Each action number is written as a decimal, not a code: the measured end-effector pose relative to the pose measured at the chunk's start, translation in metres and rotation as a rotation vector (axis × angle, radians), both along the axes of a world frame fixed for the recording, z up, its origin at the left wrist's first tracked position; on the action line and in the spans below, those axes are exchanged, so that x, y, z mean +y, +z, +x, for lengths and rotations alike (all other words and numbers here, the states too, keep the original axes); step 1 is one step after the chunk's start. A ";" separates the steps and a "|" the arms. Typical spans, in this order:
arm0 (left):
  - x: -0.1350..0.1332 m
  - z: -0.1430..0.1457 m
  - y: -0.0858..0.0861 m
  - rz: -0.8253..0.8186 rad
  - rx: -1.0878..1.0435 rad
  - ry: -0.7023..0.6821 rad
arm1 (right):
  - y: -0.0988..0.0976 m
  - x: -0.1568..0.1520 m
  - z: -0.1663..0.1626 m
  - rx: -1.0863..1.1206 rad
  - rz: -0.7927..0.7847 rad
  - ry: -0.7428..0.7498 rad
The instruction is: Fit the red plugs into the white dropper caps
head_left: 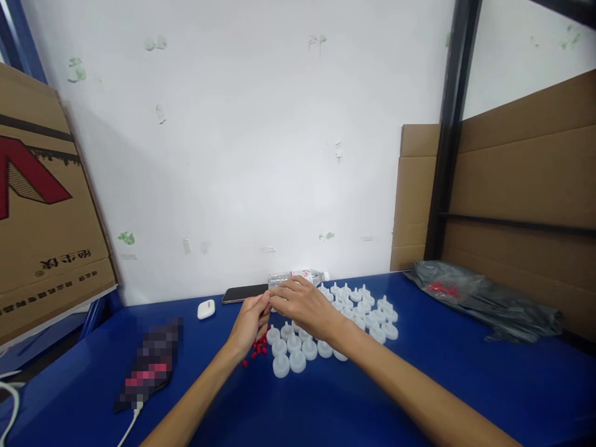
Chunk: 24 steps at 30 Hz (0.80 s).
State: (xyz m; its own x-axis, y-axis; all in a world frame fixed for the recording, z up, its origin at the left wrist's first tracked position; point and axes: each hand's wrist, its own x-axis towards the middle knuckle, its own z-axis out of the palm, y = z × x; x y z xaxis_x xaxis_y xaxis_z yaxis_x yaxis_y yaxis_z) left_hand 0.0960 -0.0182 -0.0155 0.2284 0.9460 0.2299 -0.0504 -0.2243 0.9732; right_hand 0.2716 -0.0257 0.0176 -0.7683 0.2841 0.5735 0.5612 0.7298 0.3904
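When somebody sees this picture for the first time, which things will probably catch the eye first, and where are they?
Probably the crowd of white caps on the bright blue table, with small red pieces scattered to their left. Beside them the left hand and right hand meet near the picture's middle. At the far left, a big cardboard box with a bold red shape also draws attention.

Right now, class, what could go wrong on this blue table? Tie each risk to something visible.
The right forearm crosses in front of the white caps, so lowering it might tip some. The loose red pieces near the left hand could scatter if brushed. The bottle, lying on its side, might roll if nudged.
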 end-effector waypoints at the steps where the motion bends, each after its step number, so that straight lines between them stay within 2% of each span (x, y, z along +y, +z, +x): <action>1: 0.001 0.001 0.001 -0.005 -0.037 -0.001 | 0.000 -0.001 -0.003 -0.002 0.014 -0.012; 7: -0.001 0.000 0.003 -0.059 -0.149 0.036 | -0.005 0.006 -0.018 0.014 0.036 -0.109; 11: 0.000 -0.018 0.003 -0.063 -0.108 0.076 | -0.003 0.030 0.021 0.145 -0.085 -0.308; 14: 0.008 -0.030 0.001 0.021 0.042 0.216 | -0.005 0.045 0.056 0.347 -0.200 -0.354; 17: 0.014 -0.035 -0.003 0.049 0.115 0.276 | -0.011 0.050 0.065 0.407 -0.235 -0.347; 19: 0.015 -0.035 -0.005 0.110 0.232 0.311 | -0.015 0.048 0.058 0.408 -0.275 -0.313; 24: 0.007 -0.038 -0.001 0.415 0.853 0.465 | -0.019 0.043 0.038 0.319 -0.428 -0.178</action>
State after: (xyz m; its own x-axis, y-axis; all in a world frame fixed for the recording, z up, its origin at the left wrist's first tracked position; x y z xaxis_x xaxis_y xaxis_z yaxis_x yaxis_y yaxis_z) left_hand 0.0583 -0.0112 -0.0162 0.1022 0.8661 0.4893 0.7907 -0.3692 0.4884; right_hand 0.3098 0.0172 -0.0018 -0.4945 0.6520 0.5748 0.7321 0.6689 -0.1290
